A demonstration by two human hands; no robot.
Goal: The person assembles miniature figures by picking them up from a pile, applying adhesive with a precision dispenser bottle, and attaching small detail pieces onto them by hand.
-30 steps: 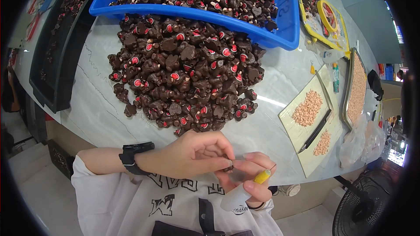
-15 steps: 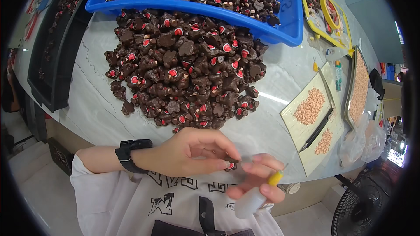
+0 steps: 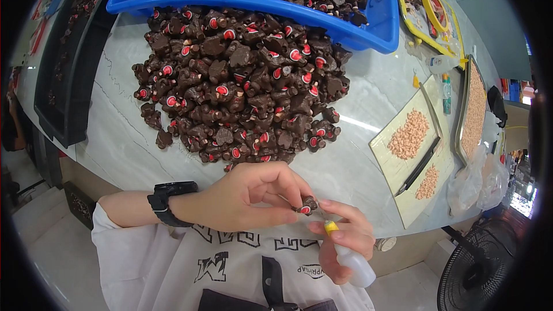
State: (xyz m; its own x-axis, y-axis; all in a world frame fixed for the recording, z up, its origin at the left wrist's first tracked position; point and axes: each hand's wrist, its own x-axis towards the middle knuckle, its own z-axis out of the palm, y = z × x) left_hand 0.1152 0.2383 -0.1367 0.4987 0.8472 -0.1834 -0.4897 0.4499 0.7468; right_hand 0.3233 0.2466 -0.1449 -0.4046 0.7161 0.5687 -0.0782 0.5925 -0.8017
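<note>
Between the fingertips of my left hand (image 3: 245,196) is a small dark brown figurine (image 3: 308,206) with a red and white patch. My right hand (image 3: 349,231) is closed round a white squeeze bottle (image 3: 356,266) with a yellow cap. The bottle lies tilted, and its thin tip points up at the figurine's right side; whether they touch is too small to tell. Just beyond my hands, a big pile of similar figurines (image 3: 230,95) covers the middle of the table (image 3: 115,138).
Behind the pile, a blue bin (image 3: 242,4) holds more figurines. A long black tray (image 3: 66,118) stands at left. At right, a pale board (image 3: 406,210) bears small pinkish pieces (image 3: 409,133) and black tweezers (image 3: 417,167), near a tray of such pieces (image 3: 472,106). A fan (image 3: 475,276) stands lower right.
My right hand has turned the bottle, bringing its tip to the left, close beside the figurine. The figurine is tipped up slightly in my left fingers. The view has shifted a little.
</note>
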